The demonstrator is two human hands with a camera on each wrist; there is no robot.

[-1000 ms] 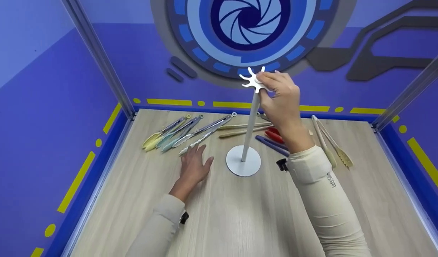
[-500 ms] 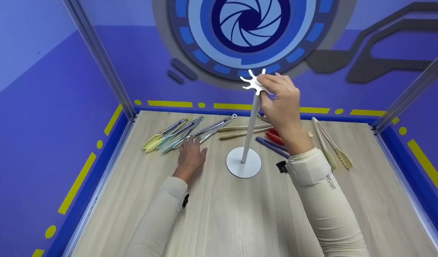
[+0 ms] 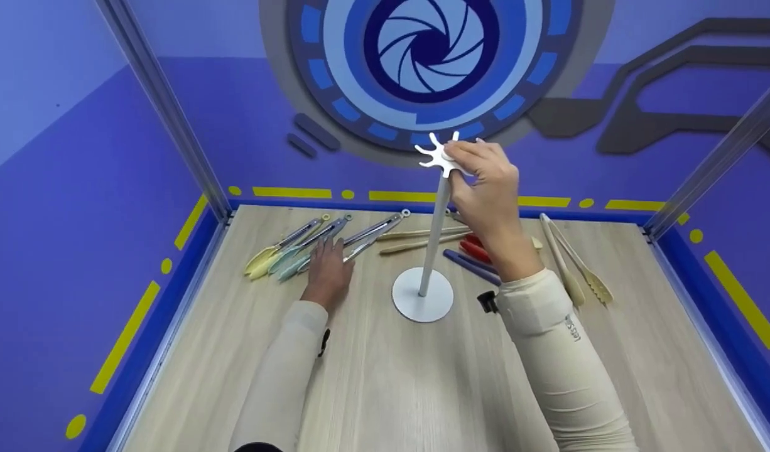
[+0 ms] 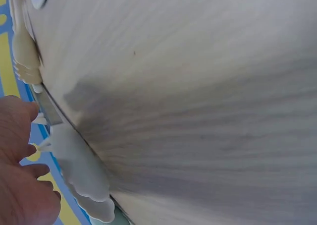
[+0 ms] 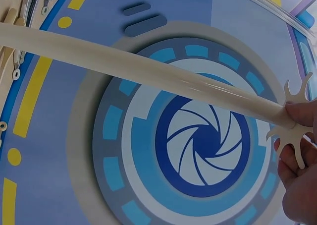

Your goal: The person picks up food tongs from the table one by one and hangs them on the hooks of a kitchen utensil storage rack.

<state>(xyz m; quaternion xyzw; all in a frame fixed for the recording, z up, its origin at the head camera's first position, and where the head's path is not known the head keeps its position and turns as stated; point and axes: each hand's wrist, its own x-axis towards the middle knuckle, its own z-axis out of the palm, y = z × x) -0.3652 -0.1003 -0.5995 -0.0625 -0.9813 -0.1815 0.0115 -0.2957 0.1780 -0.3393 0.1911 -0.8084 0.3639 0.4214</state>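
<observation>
wood-grained tabletop [image 3: 397,389] enclosed by blue-purple walls [image 3: 58,251], round emblem [image 3: 429,47] displayed behind tabletop, metal posts [image 3: 165,107] set at tabletop's far corners

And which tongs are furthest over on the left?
The yellow-ended tongs: they lie at the left end of the row, just left of the blue-green-ended tongs.

Area type: lab-style booth [image 3: 222,125]. Purple-blue panels [image 3: 46,263] (yellow-striped, machine-themed) enclose the wood-grain tabletop [image 3: 385,389] on three sides; metal posts [image 3: 165,107] rise at its rear corners.
</observation>
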